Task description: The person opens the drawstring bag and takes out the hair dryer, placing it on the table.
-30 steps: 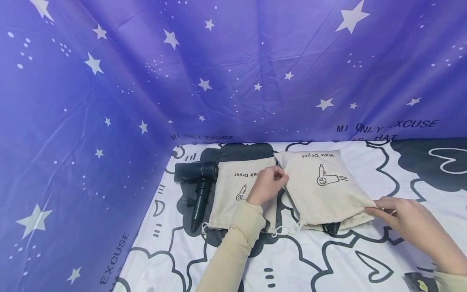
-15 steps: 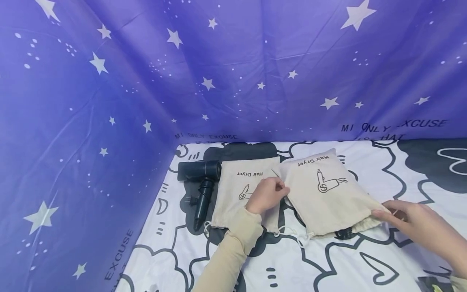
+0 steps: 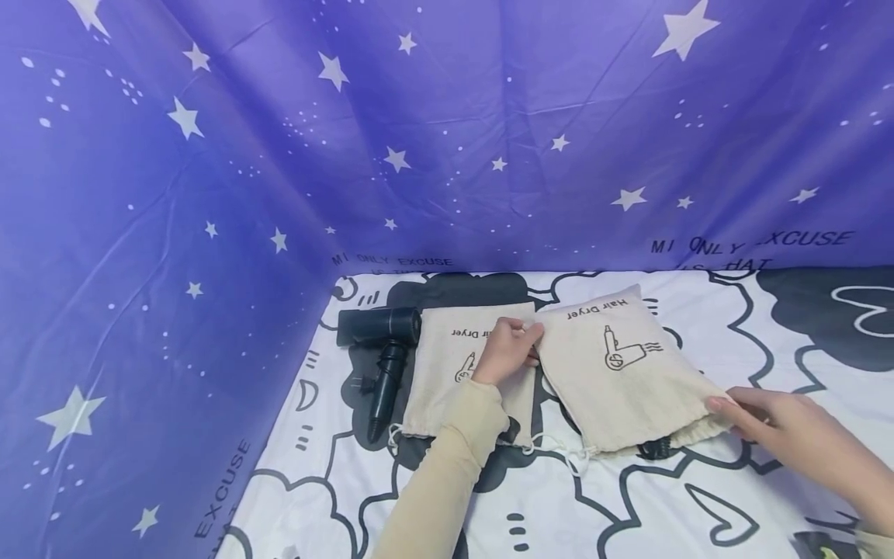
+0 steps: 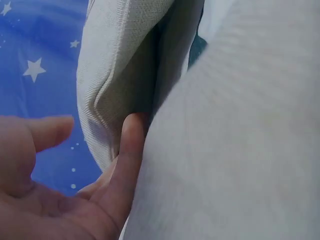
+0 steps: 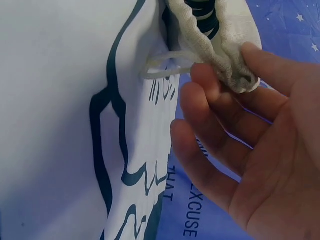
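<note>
Two beige cloth drawstring bags printed "Hair Dryer" lie side by side in the head view. My right hand (image 3: 803,423) pinches the mouth corner of the right bag (image 3: 621,388) between thumb and fingers; the right wrist view shows its gathered hem (image 5: 232,67) in that grip. Black coiled cord (image 3: 655,448) shows inside the mouth. My left hand (image 3: 508,349) is at this bag's left edge, above the left bag (image 3: 433,404). In the left wrist view, its fingers (image 4: 131,150) touch the cloth while the thumb stands apart from it.
A dark hair dryer (image 3: 380,330) with its cord wound round the handle lies left of the bags. White drawstrings (image 3: 569,454) trail from the right bag. A dark object (image 3: 827,543) is partly visible at the bottom right. A purple starred curtain (image 3: 447,140) hangs behind.
The right bag has turned and shifted slightly toward me and to the right, with my right hand on its corner. My left hand dipped, then rose along the bag's left edge.
</note>
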Demonstrator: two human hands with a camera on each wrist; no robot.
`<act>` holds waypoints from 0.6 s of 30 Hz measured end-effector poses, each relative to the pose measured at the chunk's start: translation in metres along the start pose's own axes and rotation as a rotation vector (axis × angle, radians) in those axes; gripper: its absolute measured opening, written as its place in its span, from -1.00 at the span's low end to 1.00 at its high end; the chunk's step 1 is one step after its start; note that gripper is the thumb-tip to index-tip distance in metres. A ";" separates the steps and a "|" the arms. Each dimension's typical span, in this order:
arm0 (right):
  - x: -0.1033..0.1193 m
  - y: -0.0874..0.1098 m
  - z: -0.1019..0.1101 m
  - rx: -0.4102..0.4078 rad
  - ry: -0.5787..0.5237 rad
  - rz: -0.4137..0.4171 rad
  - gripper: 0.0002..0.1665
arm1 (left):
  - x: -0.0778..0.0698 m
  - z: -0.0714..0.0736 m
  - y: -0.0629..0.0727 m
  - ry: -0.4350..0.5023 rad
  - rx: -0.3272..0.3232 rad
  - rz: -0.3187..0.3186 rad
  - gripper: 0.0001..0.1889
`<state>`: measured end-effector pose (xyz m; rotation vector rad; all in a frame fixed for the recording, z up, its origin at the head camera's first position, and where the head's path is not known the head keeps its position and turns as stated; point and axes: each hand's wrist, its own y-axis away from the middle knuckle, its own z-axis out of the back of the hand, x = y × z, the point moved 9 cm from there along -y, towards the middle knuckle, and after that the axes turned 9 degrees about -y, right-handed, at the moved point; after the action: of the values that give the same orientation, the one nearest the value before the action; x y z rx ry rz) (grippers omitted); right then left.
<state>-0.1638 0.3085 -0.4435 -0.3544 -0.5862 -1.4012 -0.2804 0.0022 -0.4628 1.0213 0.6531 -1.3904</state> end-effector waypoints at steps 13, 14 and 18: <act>0.018 0.004 0.006 -0.129 0.072 0.164 -0.73 | 0.004 -0.006 -0.012 -0.038 -0.058 0.005 -0.69; 0.019 0.004 0.007 -0.142 0.076 0.172 -0.74 | 0.004 -0.005 -0.013 -0.047 -0.070 -0.004 -0.71; 0.019 0.005 0.013 -0.172 0.068 0.173 -0.78 | 0.000 0.000 -0.013 -0.093 -0.111 -0.050 -0.76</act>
<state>-0.1604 0.3014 -0.4212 -0.4822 -0.3712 -1.2943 -0.2928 0.0039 -0.4655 0.8524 0.6831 -1.4207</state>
